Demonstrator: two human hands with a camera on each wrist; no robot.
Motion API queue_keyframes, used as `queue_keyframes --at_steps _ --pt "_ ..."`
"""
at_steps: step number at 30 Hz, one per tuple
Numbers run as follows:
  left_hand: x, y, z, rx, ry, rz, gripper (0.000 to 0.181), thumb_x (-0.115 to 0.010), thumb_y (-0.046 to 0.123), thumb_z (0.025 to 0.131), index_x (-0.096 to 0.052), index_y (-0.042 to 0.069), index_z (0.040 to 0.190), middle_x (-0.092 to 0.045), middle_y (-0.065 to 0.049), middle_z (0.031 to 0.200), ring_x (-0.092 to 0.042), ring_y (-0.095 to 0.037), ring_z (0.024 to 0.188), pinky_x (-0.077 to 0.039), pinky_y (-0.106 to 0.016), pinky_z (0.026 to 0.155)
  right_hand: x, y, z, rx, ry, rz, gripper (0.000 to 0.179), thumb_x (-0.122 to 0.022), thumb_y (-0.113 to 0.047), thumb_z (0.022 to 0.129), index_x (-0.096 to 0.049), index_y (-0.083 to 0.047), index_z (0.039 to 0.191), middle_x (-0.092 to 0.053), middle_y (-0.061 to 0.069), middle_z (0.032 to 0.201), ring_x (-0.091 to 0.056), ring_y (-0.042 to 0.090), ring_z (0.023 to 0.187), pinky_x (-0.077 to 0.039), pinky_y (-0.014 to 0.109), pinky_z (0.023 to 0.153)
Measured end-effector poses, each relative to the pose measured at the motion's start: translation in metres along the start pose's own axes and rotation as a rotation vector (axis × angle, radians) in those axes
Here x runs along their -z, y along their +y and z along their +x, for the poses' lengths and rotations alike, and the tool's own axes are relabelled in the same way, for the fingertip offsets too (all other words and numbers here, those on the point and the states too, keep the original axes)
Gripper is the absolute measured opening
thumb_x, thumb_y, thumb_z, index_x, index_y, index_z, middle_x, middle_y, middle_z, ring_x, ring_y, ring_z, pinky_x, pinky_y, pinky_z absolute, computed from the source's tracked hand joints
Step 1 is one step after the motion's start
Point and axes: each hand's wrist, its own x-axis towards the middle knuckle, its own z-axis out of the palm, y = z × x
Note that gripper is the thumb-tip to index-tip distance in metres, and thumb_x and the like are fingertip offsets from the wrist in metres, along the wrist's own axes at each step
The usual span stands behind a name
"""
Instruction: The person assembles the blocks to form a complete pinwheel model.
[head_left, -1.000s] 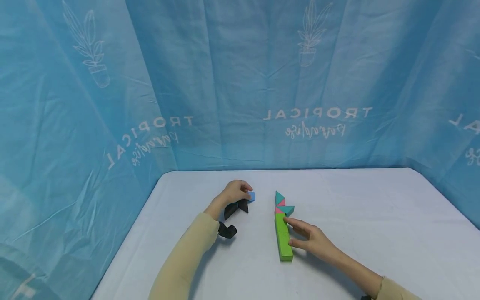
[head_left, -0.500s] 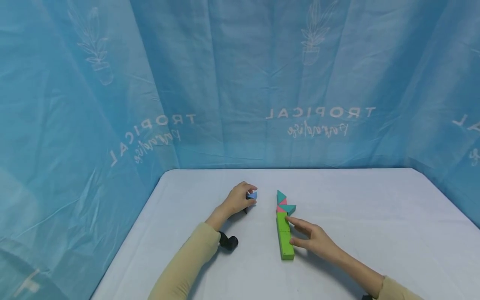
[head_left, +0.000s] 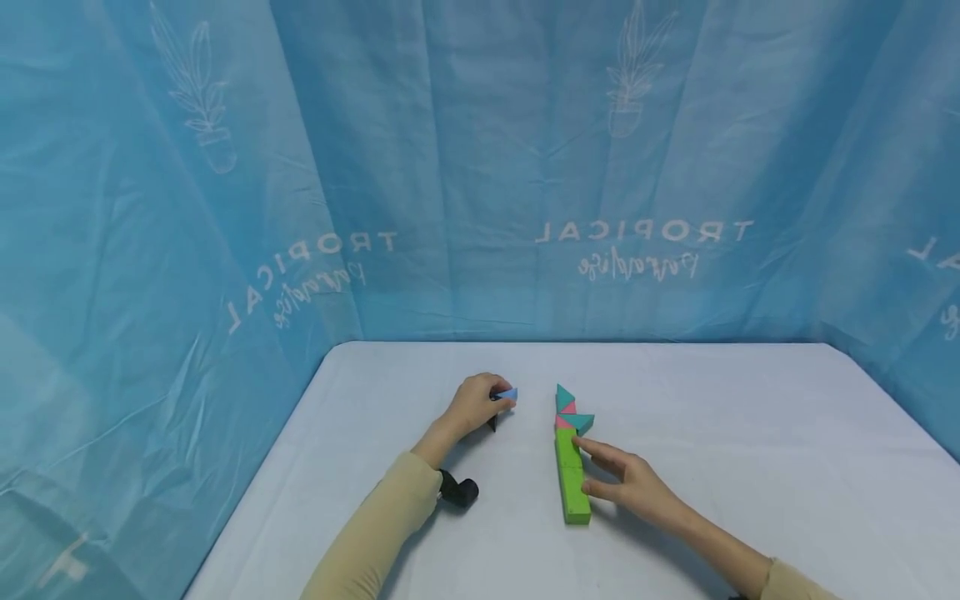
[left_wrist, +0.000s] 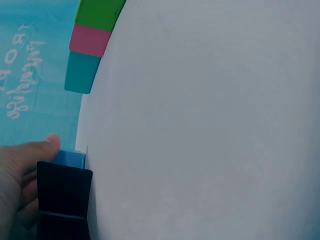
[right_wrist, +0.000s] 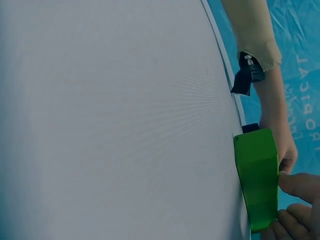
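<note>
A blue curtain [head_left: 480,167] backs the white tabletop [head_left: 712,442]. At centre frame, your left fingers [head_left: 507,404] pinch a blue block [head_left: 509,394] beside black blocks [left_wrist: 65,190]. Lower right of centre, your right fingers [head_left: 609,452], spread, touch two green blocks [head_left: 572,478]; teal blocks [head_left: 564,400] and pink blocks [head_left: 562,423] line up above.

On one white table [head_left: 712,433] I count two green blocks [head_left: 572,479], and at twelve o'clock from them two teal triangles [head_left: 581,422] and two pink triangles [head_left: 571,409]. Of my two hands, the right hand [head_left: 633,489] is at their three o'clock, the left hand [head_left: 474,403] at ten, with one blue block [head_left: 509,393] and black blocks [left_wrist: 64,187], partly hidden, two showing.
</note>
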Motion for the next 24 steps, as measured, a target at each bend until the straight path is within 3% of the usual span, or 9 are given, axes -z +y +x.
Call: queue_keyframes --at_steps 8,17,24 --pt "0.003 0.017 -0.002 -0.104 0.07 -0.125 0.027 -0.071 0.02 0.086 -0.068 0.004 0.107 -0.065 -0.007 0.102 -0.062 -0.022 0.095 -0.05 -0.032 0.084 0.0 -0.002 0.0 0.017 0.0 -0.031 0.063 -0.069 -0.019 0.087 -0.041 -0.002 0.141 -0.04 0.016 0.144 -0.033 0.036 0.132 -0.028 0.043 0.105" --pt "-0.002 0.036 -0.008 -0.132 -0.002 -0.206 0.032 -0.069 0.023 0.087 -0.066 0.005 0.114 -0.064 -0.008 0.108 -0.062 -0.023 0.099 -0.05 -0.03 0.085 -0.001 -0.001 0.0 0.011 -0.008 -0.071 0.063 -0.07 -0.021 0.086 -0.043 -0.002 0.14 -0.041 0.014 0.143 -0.033 0.033 0.133 -0.03 0.042 0.105" --pt "-0.012 0.038 -0.009 -0.109 -0.039 -0.17 0.033 -0.067 0.019 0.088 -0.065 0.002 0.116 -0.064 -0.008 0.11 -0.063 -0.023 0.098 -0.051 -0.029 0.084 -0.001 -0.003 0.002 0.059 0.026 -0.128 0.061 -0.072 -0.022 0.084 -0.048 -0.003 0.137 -0.047 0.012 0.139 -0.039 0.032 0.129 -0.033 0.045 0.102"
